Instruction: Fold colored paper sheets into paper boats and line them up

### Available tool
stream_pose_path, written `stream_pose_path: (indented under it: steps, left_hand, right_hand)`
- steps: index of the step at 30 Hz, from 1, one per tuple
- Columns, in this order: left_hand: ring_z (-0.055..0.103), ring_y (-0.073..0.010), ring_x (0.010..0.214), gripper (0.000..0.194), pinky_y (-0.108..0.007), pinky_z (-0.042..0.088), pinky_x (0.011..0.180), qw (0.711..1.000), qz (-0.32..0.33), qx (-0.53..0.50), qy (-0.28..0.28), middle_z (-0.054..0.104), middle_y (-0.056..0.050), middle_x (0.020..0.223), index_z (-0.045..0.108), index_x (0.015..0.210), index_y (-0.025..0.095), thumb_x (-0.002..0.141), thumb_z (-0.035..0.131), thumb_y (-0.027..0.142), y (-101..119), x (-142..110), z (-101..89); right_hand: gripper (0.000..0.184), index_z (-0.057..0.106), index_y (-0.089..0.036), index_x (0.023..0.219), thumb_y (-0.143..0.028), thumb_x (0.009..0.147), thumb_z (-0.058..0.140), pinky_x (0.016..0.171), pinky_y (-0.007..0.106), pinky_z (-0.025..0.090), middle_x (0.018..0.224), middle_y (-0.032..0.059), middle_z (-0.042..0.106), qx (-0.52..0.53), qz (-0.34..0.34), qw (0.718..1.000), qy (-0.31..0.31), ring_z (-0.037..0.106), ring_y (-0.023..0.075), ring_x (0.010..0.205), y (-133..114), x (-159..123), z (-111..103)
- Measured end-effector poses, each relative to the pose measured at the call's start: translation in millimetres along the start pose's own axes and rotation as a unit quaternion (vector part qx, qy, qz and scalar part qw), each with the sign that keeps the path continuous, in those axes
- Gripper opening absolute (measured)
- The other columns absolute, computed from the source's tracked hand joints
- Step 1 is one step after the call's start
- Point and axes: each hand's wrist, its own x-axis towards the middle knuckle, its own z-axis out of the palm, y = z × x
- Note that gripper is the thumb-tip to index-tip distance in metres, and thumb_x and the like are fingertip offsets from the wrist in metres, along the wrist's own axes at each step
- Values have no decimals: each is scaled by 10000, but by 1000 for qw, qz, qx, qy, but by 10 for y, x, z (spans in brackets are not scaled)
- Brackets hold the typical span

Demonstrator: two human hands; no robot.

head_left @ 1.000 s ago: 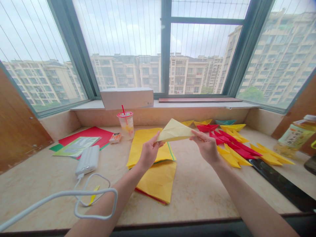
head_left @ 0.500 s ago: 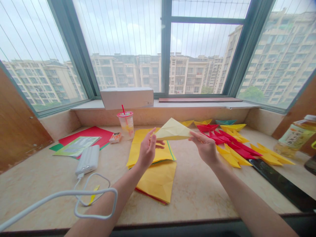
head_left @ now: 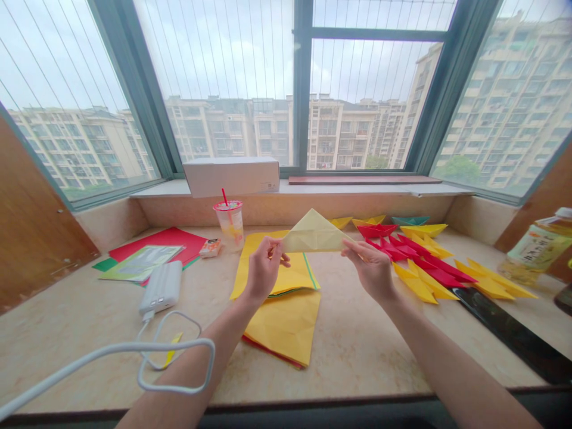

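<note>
**Pale-yellow paper (head_left: 313,237) held by its corners alone**

The folded triangle is raised above the bench (head_left: 357,363), its left corner pinched by the left grip (head_left: 263,269) and its right corner by the right grip (head_left: 374,271). If the two ends are pulled unevenly, the folds could be skewed or a corner torn; if they are pushed together, the middle could be buckled. Should either pinch be slackened, the layers might be sprung open. With a sweep rightward, the paper boats (head_left: 422,285) nearby could be knocked or crushed.
</note>
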Motion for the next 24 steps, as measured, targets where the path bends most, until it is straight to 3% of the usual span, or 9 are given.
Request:
stream_pose_path:
  steps: [3, 6, 10, 17, 24]
  left_hand:
    - [620, -112, 553, 245, -207, 515, 533, 989, 78, 126, 14, 644, 12, 674, 629, 936, 189, 940, 537, 416, -2, -9, -60]
    - [641, -135, 668, 231, -229, 508, 640, 943, 197, 267, 3, 708, -52, 801, 684, 961, 190, 956, 527, 359, 16, -14, -127]
    - [650, -158, 717, 261, -246, 497, 670, 902, 283, 322, -46, 721, -80, 821, 700, 1090, 181, 964, 523, 326, 26, -23, -184]
    - [697, -180, 777, 265, -253, 524, 689, 893, 301, 325, -77, 750, -95, 916, 691, 1144, 204, 960, 530, 309, 10, -41, -153]
    - [719, -218, 878, 291, -310, 556, 770, 895, 250, 367, -49, 753, -122, 972, 656, 1114, 176, 1003, 411, 287, -34, -35, -115]
  right_hand:
    - [233, 768, -245, 1051, -338, 845, 712, 719, 362, 547, 853, 37, 742, 17, 12, 1000, 18, 671, 191, 767, -22, 0, 16]
    - [250, 778, -219, 1016, -361, 815, 734, 707, 376, 575, 804, 45, 754, 51, 53, 997, 36, 690, 201, 736, -38, 8, 36]
    - [299, 782, -197, 1004, -386, 772, 769, 666, 380, 599, 721, 47, 763, 79, 109, 989, 60, 711, 206, 653, -54, 26, 58]
    - [348, 776, -183, 1007, -426, 757, 778, 639, 389, 618, 841, 78, 787, 88, 121, 985, 84, 735, 223, 655, -25, 36, 71]
    - [275, 743, -223, 1105, -376, 902, 637, 960, 473, 546, 1131, 91, 742, -26, 6, 998, 62, 693, 264, 1057, 8, 0, 57]
